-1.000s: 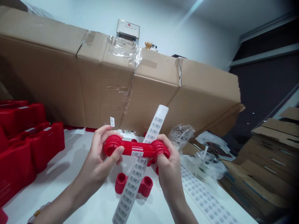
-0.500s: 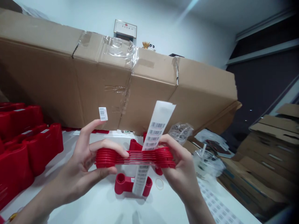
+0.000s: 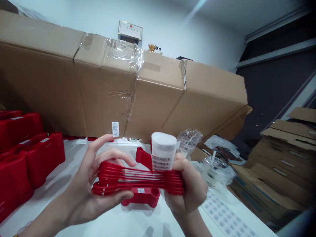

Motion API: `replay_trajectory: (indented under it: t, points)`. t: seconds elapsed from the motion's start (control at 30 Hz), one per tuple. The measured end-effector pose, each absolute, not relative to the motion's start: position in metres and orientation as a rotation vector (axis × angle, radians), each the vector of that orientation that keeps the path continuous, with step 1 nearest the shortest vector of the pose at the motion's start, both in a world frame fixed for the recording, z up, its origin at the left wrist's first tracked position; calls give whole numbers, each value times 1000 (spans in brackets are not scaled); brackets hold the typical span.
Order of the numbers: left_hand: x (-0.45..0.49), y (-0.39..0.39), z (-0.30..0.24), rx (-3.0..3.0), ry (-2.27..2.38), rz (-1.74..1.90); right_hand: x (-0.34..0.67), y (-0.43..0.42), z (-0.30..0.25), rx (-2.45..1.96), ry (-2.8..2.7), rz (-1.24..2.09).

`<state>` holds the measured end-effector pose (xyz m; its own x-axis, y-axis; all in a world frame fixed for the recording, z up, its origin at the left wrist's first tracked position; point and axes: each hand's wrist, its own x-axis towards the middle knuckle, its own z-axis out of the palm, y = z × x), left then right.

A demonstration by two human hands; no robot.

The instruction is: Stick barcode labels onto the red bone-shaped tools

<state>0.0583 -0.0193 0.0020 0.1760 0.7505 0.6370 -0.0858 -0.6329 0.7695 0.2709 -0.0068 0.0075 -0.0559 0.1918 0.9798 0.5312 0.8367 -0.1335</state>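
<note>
While glossy red plastic blocks with pale labels crowd the left of the white table, the left hand just right of them is loosely curved around one end of a stack of thin red plastic pieces with rounded ends. Neat detail: a tiny white barcode sticker on its index fingertip, digits too small to read. The stack's mid-scene, held up above the table, layers slightly fanned. Below it is a labelled red plastic piece. Behind the stack there's a curled white barcode strip, next to the right hand, which is closed around the other end. Farther right: crinkly clear plastic, lettering only partly legible, and nearer, a flat barcode sheet.
</note>
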Motion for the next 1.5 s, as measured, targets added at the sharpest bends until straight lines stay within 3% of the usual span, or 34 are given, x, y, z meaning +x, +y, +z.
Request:
replay_trajectory:
  t: [0.27,0.67,1.23,1.37,1.5]
  points:
    - [58,-18,3,1919,582,1747,270,-14,8,-523,-1667,-416]
    - [56,-20,6,2026,720,1699,271,-14,9,-547,-1714,-523]
    - [47,-18,7,2218,518,1679,268,-15,15,-409,-1659,-494]
    - [50,-22,14,1975,743,1632,265,-16,17,-553,-1675,-271]
    - [44,-7,20,1691,1111,1362,259,-6,15,-1017,-1733,365]
